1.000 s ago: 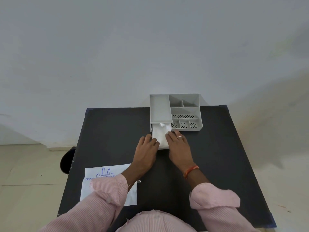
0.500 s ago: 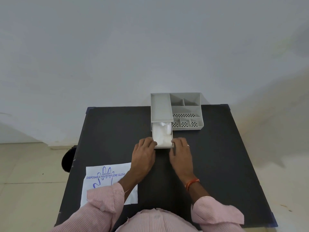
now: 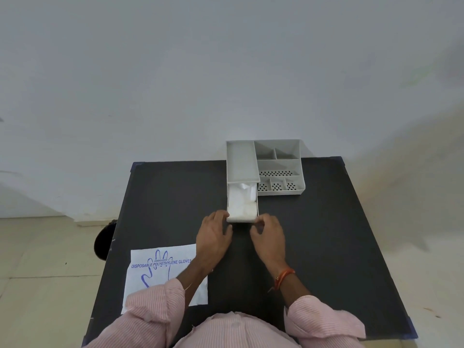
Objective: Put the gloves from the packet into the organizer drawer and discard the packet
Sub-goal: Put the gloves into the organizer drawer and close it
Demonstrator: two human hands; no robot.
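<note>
A grey organizer (image 3: pixel 278 164) stands at the far edge of the black table (image 3: pixel 326 234). Its drawer (image 3: pixel 242 218) is pulled out toward me, and white folded gloves (image 3: pixel 242 203) lie inside it. My left hand (image 3: pixel 213 234) touches the drawer's front left corner with its fingertips. My right hand (image 3: pixel 268 234) is at the front right corner, fingers curled and holding nothing. The flat white glove packet (image 3: pixel 160 270), printed in blue, lies at the near left of the table, partly under my left sleeve.
The organizer's open compartments (image 3: pixel 278 179) with perforated floors sit right of the drawer. A dark round object (image 3: pixel 104 239) shows on the floor beyond the table's left edge. A pale wall rises behind the table.
Both hands have drawn back from over the gloves to the drawer's front corners. The gloves inside are now uncovered and the drawer sits slightly further out.
</note>
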